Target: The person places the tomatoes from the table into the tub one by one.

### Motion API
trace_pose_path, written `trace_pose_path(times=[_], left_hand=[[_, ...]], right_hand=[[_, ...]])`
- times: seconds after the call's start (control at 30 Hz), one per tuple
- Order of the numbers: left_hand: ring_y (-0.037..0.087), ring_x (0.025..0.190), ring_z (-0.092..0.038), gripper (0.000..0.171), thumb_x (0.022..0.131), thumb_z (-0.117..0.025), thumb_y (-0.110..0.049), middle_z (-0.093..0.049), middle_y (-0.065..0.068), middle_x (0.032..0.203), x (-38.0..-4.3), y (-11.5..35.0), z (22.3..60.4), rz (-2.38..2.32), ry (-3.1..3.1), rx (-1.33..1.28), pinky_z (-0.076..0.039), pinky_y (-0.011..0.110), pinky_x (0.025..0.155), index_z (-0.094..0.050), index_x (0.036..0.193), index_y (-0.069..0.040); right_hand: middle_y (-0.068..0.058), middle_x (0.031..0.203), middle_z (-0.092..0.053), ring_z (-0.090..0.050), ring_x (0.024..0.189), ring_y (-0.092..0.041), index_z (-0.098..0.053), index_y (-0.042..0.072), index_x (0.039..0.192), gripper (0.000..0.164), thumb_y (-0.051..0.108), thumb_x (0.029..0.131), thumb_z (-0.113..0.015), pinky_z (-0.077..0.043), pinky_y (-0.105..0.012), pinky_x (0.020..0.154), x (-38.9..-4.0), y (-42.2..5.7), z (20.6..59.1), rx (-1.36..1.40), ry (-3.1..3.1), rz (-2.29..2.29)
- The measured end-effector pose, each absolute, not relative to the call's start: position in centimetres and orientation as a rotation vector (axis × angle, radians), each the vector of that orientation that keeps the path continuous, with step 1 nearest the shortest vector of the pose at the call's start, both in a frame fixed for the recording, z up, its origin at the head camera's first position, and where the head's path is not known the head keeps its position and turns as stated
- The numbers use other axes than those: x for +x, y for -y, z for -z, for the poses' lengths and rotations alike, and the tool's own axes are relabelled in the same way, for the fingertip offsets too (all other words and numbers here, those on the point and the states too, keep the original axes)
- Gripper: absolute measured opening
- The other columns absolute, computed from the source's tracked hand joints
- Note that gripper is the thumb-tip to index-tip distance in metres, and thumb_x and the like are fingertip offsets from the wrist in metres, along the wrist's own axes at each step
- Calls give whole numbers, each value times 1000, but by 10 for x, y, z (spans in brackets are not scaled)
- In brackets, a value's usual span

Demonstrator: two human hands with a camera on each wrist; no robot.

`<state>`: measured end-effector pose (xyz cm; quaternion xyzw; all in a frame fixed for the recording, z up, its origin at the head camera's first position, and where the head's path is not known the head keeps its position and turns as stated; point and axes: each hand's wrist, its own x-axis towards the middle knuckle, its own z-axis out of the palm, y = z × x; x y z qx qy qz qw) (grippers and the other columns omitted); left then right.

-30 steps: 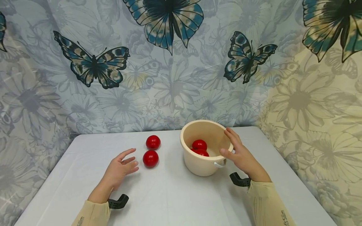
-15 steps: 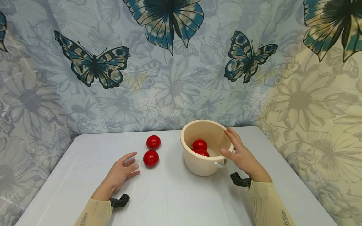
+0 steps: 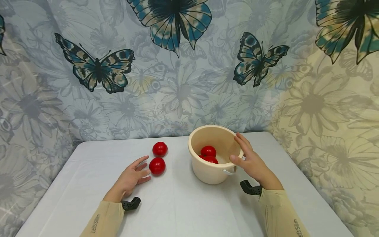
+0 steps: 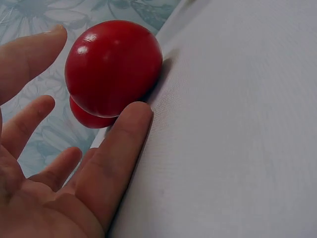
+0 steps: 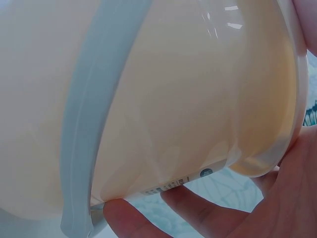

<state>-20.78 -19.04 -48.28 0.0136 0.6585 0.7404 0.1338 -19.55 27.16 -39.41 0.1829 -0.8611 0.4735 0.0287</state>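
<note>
Two glossy red tomatoes lie on the white table left of centre: a near tomato [image 3: 157, 166] and a far tomato [image 3: 160, 149] just behind it. My left hand [image 3: 133, 177] is beside the near one, fingers spread and holding nothing. In the left wrist view, fingertips [image 4: 134, 116] are close to the near tomato [image 4: 114, 67]; whether they touch it I cannot tell. My right hand [image 3: 256, 166] holds the rim of a cream bucket [image 3: 211, 172] at its right side, with the fingers [image 5: 198, 208] against the outside wall. Several red tomatoes [image 3: 209, 152] lie inside, partly hidden by the near rim.
A pale handle [image 5: 99, 109] hangs along the bucket's outside. The white table [image 3: 177, 210] ends at the back against a cloth [image 3: 183, 92] printed with butterflies and flowers. Bare tabletop lies between the loose tomatoes and the bucket.
My left hand dips slightly, then moves right and up to the near tomato. My right hand and the bucket stay where they were.
</note>
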Motion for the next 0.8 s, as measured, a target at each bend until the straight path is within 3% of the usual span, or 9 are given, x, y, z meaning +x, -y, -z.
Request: trace_pose_path(times=[0.4, 0.8], left_hand=[[43, 139, -31, 74, 90, -72, 0, -19, 23, 158, -220, 178, 483, -2123, -1906, 72, -51, 49, 94, -36, 154, -11], [42, 131, -40, 70, 89, -73, -1, -36, 22, 149, -225, 160, 484, -2052, -1962, 56, -53, 47, 92, -44, 152, -16]], right_hand=[[-5, 165, -4, -3, 148, -36, -23, 8, 158, 79, 23, 96, -68, -15, -72, 110, -197, -272, 395, 582, 2634, -1443], [-6, 165, -3, -2, 148, -36, -23, 8, 158, 77, 20, 96, -67, -15, -71, 110, -196, -272, 395, 572, 2640, -1455]])
